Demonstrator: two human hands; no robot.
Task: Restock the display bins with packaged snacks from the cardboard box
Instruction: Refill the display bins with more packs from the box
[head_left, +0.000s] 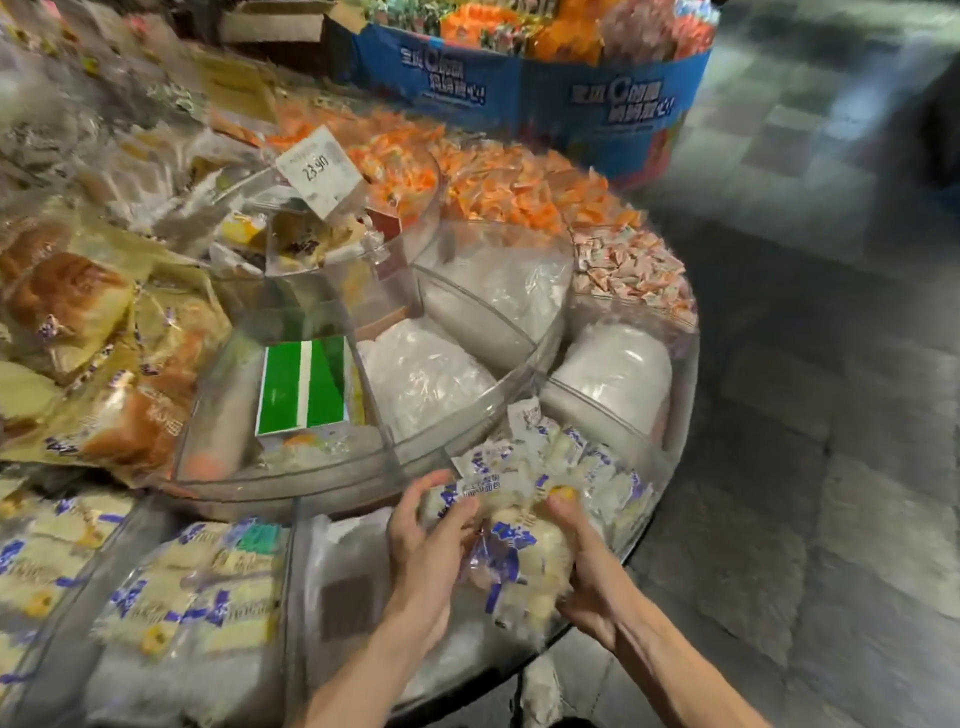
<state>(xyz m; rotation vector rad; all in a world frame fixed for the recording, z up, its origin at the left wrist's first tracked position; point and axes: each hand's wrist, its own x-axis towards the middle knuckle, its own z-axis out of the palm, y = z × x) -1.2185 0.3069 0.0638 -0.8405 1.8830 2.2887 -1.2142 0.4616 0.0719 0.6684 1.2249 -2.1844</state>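
Head view: the left hand (427, 551) and right hand (584, 577) are set apart, each curled onto one side of a crinkly clutch of packets (511, 564). The packets are clear film with blue print over pale, soft, rounded bread. The clutch sits just above the near right bin (602, 418), a wedge with clear, hard plastic walls, touching a loose pile (576, 462) of the same packets that fills the wedge's far part.

The bin is one segment of a round, tiered stand with curved transparent rims. Neighbouring wedges hold puffy white bags (431, 376), a flat green carton (304, 384) with a white stripe, small pinkish sachets (634, 270) and glossy orange packs (498, 182). To the left lie brown-crusted loaves (72, 301) in yellowish wrap, and more blue-print packets fill the near left wedges. A brown cardboard box (275, 23) with open flaps stands far back at the top.

The hands work right at the stand's outer edge. Beyond it, to the right, grey tiled floor (831, 364) lies open.

A tilted white tag (318, 169) reads 23.90. A blue display (571, 98) behind carries white Chinese characters, too blurred to read, as is the packet print.
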